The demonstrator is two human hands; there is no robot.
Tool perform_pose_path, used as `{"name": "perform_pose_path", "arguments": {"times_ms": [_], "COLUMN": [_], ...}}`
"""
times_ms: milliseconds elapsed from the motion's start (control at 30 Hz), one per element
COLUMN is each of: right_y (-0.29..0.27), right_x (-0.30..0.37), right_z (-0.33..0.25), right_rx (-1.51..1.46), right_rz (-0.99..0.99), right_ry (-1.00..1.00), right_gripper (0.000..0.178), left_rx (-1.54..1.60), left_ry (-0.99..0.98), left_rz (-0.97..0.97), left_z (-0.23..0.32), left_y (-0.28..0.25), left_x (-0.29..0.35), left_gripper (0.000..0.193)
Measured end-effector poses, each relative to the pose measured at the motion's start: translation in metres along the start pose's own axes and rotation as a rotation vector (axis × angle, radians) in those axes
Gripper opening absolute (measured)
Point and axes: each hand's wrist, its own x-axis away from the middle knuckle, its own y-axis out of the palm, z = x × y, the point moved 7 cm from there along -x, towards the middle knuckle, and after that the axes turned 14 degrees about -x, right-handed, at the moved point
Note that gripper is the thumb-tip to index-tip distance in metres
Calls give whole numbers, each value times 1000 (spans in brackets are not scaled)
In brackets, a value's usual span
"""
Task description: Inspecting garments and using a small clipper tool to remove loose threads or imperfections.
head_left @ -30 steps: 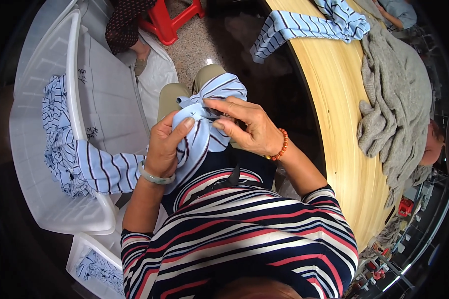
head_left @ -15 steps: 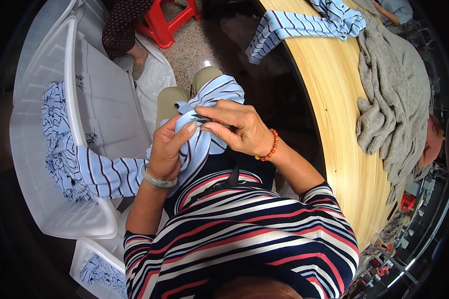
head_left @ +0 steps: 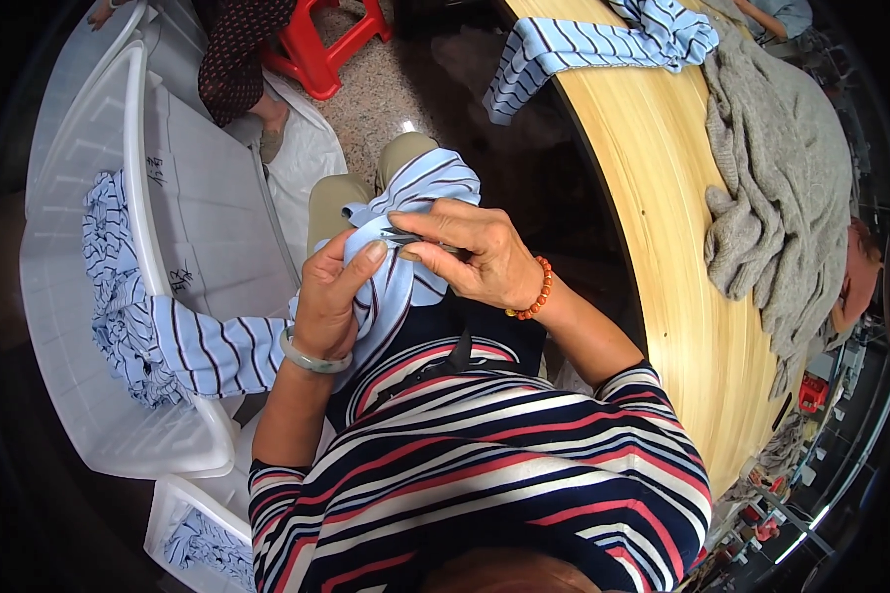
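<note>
Light-blue knit fabric with dark stripes lies bunched across my lap. My left hand is closed on it, thumb pressing a fold near the middle of the bunch. My right hand pinches small dark thread snips between thumb and fingers, their tips against the fabric beside my left thumb. The palm hides the rest of the tool. From my left hand a length of the same fabric runs over the rim of a white plastic bin to the striped pile inside.
A curved wooden table at my right carries a heap of grey knit and a striped piece hanging over its far edge. A smaller white bin stands at lower left. Beyond my knees are a red stool and a seated person's leg.
My hands, the snips and the fabric keep almost the same position. The view shifts slightly, and another person's hand now shows at the far upper left.
</note>
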Motion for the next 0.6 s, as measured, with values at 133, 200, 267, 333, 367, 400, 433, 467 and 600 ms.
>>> {"name": "perform_pose_path", "arguments": {"times_ms": [133,200,267,333,367,400,433,467,600], "right_y": [0,-1,-3,-5,-5,-4,-4,-3,-2], "right_x": [0,2,3,4,5,5,5,4,4], "right_z": [-1,0,2,3,4,5,4,3,1], "right_rx": [19,6,-20,-47,-45,-43,-42,-28,35], "right_rz": [-3,14,28,42,35,28,29,20,8], "right_ry": [-10,-42,-22,-1,19,38,38,32,-11], "right_gripper": [33,33,33,33,33,33,33,33,33], "left_rx": [53,54,55,76,76,76,75,74,51], "left_ry": [-25,-18,-12,-17,-17,-15,-13,-13,3], "left_rz": [-14,-12,-9,7,5,0,-6,-7,-13], "left_z": [-2,-5,-5,-3,-4,-4,-4,-5,-6], "left_y": [2,1,1,3,3,3,3,3,3], "left_x": [0,0,0,-1,-1,-1,-1,-1,-1], "left_gripper": [26,26,26,25,25,25,24,24,24]}}
